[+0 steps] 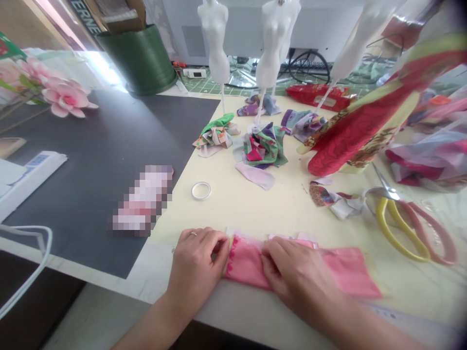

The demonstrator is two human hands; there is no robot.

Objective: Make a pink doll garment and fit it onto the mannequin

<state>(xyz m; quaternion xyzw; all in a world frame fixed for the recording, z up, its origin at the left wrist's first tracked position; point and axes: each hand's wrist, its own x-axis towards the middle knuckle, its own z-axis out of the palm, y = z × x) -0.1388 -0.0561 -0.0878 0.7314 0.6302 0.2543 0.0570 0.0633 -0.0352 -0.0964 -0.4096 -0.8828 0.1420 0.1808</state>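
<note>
A pink cloth strip [250, 265] with a dark pink pattern near its left end lies along the table's front edge. My left hand [200, 257] is closed on the strip's left end, fingers bent and pressed together. Further right, my right hand [297, 267] has its fingers curled closed on the cloth's middle, and the rest of the strip extends right from under it. A roll of white tape [201, 191] lies behind my left hand. Scissors [403, 218] with yellow and pink handles rest at the right.
White mannequins [217, 43] stand at the back among fabric scraps [268, 146]. A red and yellow draped cloth [365, 126] is at the right. On the left are a dark mat [98, 146], a green pot [140, 58], pink flowers [69, 97] and a white cable [47, 253].
</note>
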